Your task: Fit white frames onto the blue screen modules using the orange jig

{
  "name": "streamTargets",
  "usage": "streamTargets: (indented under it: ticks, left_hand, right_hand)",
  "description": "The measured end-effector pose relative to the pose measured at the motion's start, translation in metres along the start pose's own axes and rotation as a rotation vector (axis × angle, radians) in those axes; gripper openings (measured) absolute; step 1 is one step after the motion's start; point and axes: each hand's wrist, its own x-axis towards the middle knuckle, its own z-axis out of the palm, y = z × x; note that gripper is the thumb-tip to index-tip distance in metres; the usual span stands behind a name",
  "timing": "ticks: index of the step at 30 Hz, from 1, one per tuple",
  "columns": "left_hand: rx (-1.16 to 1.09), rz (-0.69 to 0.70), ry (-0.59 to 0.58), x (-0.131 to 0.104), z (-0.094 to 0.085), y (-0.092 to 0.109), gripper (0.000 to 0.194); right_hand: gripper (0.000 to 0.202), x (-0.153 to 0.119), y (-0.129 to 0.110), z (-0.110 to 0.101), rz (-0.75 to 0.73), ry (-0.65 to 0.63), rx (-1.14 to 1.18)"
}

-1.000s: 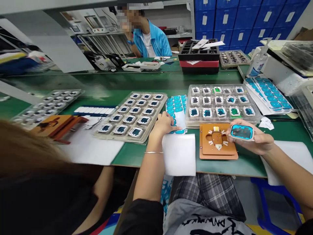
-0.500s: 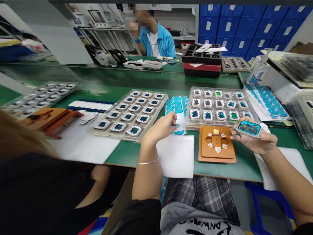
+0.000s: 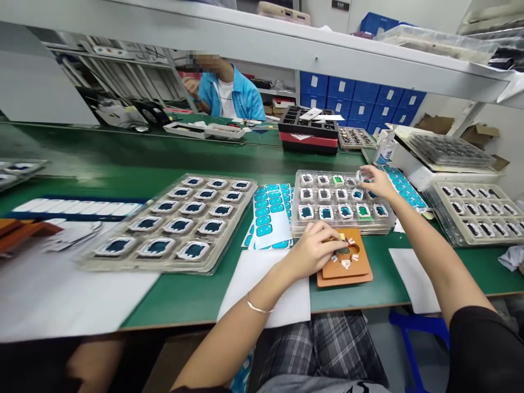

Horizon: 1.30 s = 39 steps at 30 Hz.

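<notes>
My left hand (image 3: 313, 248) reaches over the orange fixture (image 3: 363, 267), its fingers closed on a small dark flat piece (image 3: 342, 250) above the fixture's middle. White tabs surround the fixture's central recess. Over the back right of the clear tray (image 3: 303, 225), my right hand (image 3: 376, 181) pinches a white-rimmed part (image 3: 359, 177) at its fingertips. White-framed parts with dark or blue centres fill the tray's visible slots, and a few show green. Sheets of blue stickers (image 3: 264, 218) lie left of this tray.
Another clear tray of framed parts (image 3: 213, 262) stands left; a tray stack (image 3: 448, 232) is at right. White pads (image 3: 266, 284) lie along the front edge. More blue stickers (image 3: 403, 188) and a bottle (image 3: 385, 150) sit behind. A person in a blue shirt (image 3: 249, 98) sits across the bench.
The view has shifted. My left hand has moved from the sticker sheets to the orange fixture. My right hand has gone from beside the fixture to the tray's back right; the blue-faced part is no longer clearly visible.
</notes>
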Motion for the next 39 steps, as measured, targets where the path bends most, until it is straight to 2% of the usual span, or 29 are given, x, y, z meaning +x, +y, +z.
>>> streamTargets:
  ticks: [2,4,8,14,17,22,25,28,31,35,39]
  left_hand:
    - [0.037,-0.033,-0.043,-0.002,0.002,0.000,0.027]
    - [0.056,-0.095,-0.084,-0.003,0.002,0.000,0.024]
    - [0.089,-0.132,-0.149,-0.003,0.000,0.002,0.016]
    - [0.058,-0.073,-0.160,-0.001,-0.003,0.001,0.020]
    - [0.033,-0.062,-0.188,-0.002,-0.003,-0.001,0.020]
    - [-0.008,-0.081,-0.243,-0.003,-0.004,-0.004,0.024]
    - [-0.034,-0.079,-0.282,-0.002,-0.004,-0.006,0.027]
    - [-0.049,-0.078,-0.323,-0.001,-0.005,-0.008,0.030]
    - [-0.074,-0.066,-0.336,0.000,-0.007,-0.007,0.035]
    - [-0.080,-0.076,-0.365,0.000,-0.011,-0.001,0.034]
    - [-0.107,-0.080,-0.346,0.000,-0.015,0.002,0.027]
  right_hand:
    - [0.030,0.010,-0.005,0.008,-0.032,-0.074,-0.111]
    - [0.020,0.015,-0.012,0.012,-0.052,-0.138,-0.208]
    - [0.031,0.007,-0.033,0.016,-0.109,-0.199,-0.348]
    - [0.040,-0.031,-0.071,0.026,-0.271,-0.379,-0.392]
    - [0.039,-0.041,-0.076,0.028,-0.283,-0.378,-0.380]
    - [0.022,-0.031,-0.069,0.024,-0.273,-0.360,-0.207]
    - [0.026,-0.034,-0.068,0.015,-0.231,-0.333,-0.081]
    - [0.027,-0.057,-0.071,0.003,-0.240,-0.254,0.197]
    - [0.021,-0.095,-0.079,-0.008,-0.284,-0.231,0.459]
    - [0.016,-0.138,-0.081,-0.017,-0.406,-0.232,0.349]
    - [0.014,-0.153,-0.076,-0.019,-0.451,-0.269,0.257]
